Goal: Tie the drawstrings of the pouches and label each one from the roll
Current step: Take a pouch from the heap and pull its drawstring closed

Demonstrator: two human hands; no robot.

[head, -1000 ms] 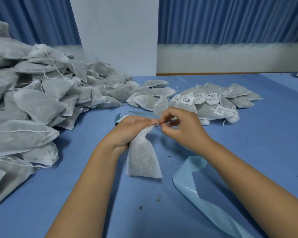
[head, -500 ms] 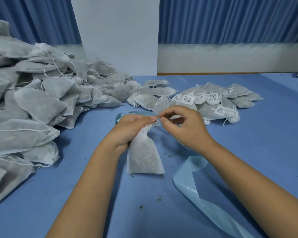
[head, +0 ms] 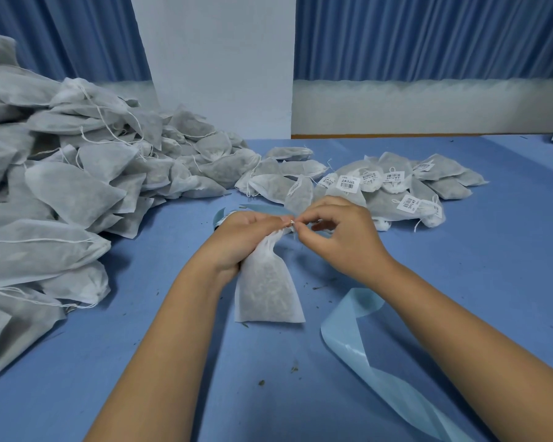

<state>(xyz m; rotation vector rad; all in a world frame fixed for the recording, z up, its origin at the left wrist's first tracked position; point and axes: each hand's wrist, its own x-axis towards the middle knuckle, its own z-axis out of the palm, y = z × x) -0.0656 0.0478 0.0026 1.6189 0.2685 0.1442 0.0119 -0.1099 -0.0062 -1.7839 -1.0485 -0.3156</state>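
A white non-woven pouch (head: 267,291) filled with dark herbs lies on the blue table, its gathered neck pointing away from me. My left hand (head: 243,237) grips that neck. My right hand (head: 339,237) pinches the thin white drawstring at the pouch mouth, fingertips meeting the left hand's. Behind my hands part of the label roll (head: 224,215) peeks out, mostly hidden. A pale blue backing strip (head: 358,342) trails from the right of the pouch toward me.
A large heap of unlabelled pouches (head: 71,193) fills the left side. A smaller pile of pouches with barcode labels (head: 396,189) lies behind my right hand. Herb crumbs dot the blue table (head: 492,266). A white pillar (head: 217,65) stands behind.
The pouch's bottom has slid slightly toward me and straightened. My right hand's fingers have shifted at the drawstring while the left keeps its grip on the neck.
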